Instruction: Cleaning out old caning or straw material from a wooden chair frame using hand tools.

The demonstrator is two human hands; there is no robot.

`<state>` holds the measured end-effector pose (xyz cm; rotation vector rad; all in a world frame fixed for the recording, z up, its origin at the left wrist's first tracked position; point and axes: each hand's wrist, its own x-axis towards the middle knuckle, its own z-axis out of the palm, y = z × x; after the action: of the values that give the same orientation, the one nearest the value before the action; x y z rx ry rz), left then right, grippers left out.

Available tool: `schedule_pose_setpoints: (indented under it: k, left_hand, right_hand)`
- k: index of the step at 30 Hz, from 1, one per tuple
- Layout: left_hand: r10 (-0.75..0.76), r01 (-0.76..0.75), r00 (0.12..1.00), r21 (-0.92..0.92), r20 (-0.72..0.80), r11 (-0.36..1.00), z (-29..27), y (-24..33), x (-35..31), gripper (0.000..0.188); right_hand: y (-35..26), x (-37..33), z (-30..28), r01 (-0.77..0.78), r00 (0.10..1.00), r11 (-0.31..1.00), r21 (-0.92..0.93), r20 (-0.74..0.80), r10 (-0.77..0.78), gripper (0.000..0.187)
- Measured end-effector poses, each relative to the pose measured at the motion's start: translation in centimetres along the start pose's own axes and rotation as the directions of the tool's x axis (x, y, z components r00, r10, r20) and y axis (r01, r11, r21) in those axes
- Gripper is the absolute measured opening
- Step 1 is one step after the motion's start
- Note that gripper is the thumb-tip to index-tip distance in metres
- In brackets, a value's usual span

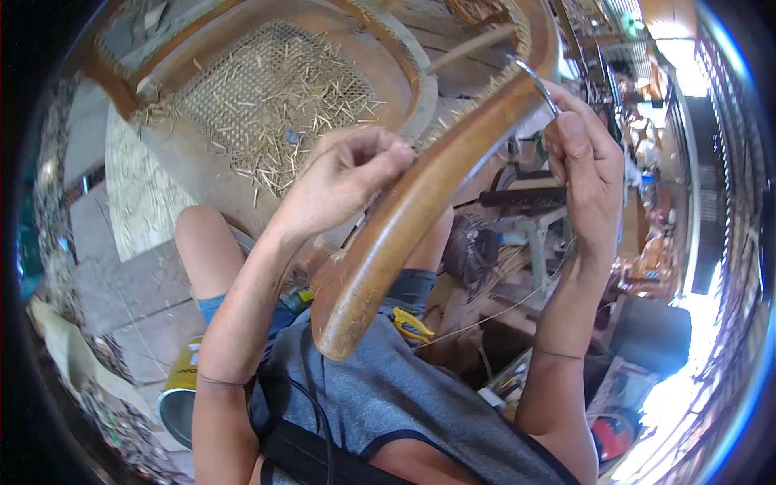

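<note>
A curved, varnished wooden chair arm (402, 222) slants up across the view from my lap. Short cane ends (485, 89) bristle along its inner edge. My left hand (343, 178) is closed in a pinch against that edge; whatever its fingers hold is hidden. On the other side of the arm, my right hand (586, 158) grips a thin, bent metal tool (535, 81) whose tip reaches over the wood near the cane ends. Beyond my left hand lies the chair's woven cane panel (242, 69), strewn with cut cane scraps (279, 158).
Yellow-handled pliers (412, 325) rest by my lap. A yellow can (179, 396) stands at lower left, next to my left forearm. A small stool (537, 234) and mixed clutter sit to the right. A wooden crossbar (469, 50) spans the chair frame.
</note>
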<state>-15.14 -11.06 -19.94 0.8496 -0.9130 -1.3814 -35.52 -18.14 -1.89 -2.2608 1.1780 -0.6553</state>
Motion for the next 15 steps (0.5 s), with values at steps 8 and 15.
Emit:
schedule_pose_setpoints:
  k: [8,15]
  left_hand:
    - [-0.022,0.059,0.985,0.215,-0.17,0.975,0.8,2.9,-1.5,0.02]
    - [0.033,0.107,0.967,0.517,-0.253,0.849,3.4,6.5,-3.3,0.04]
  right_hand:
    - [7.9,-10.2,7.6,-0.257,0.948,0.599,0.758,0.078,0.308,0.024]
    - [9.9,-8.2,14.2,-0.158,0.979,0.806,0.571,0.194,0.054,0.022]
